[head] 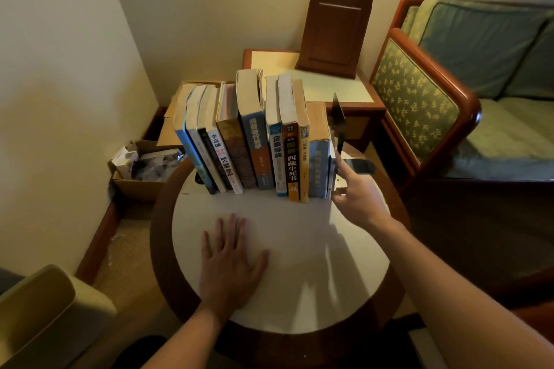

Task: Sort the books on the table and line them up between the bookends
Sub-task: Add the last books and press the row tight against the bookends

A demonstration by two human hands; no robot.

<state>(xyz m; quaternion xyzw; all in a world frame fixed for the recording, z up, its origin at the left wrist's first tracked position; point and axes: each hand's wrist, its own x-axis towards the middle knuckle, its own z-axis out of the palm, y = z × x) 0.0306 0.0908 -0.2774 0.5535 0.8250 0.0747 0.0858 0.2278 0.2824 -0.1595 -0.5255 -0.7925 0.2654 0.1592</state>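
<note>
Several books (254,141) stand spine-out in a row at the far side of the round white table (299,263); the left ones lean left. A black metal bookend (340,126) stands upright against the right end of the row, its foot (359,165) pointing right. My right hand (353,198) is at the row's right end, index finger raised against the bookend's lower edge, the other fingers curled by the last thin book. My left hand (230,260) lies flat, fingers spread, on the tabletop in front of the books. The left bookend is mostly hidden behind the leaning books.
A cardboard box of crumpled packaging (144,168) sits on the floor to the left. Behind the books stand a side table (344,90) with a wooden lamp base (335,33). A green upholstered sofa (449,84) is at the right, a chair arm (45,308) at lower left.
</note>
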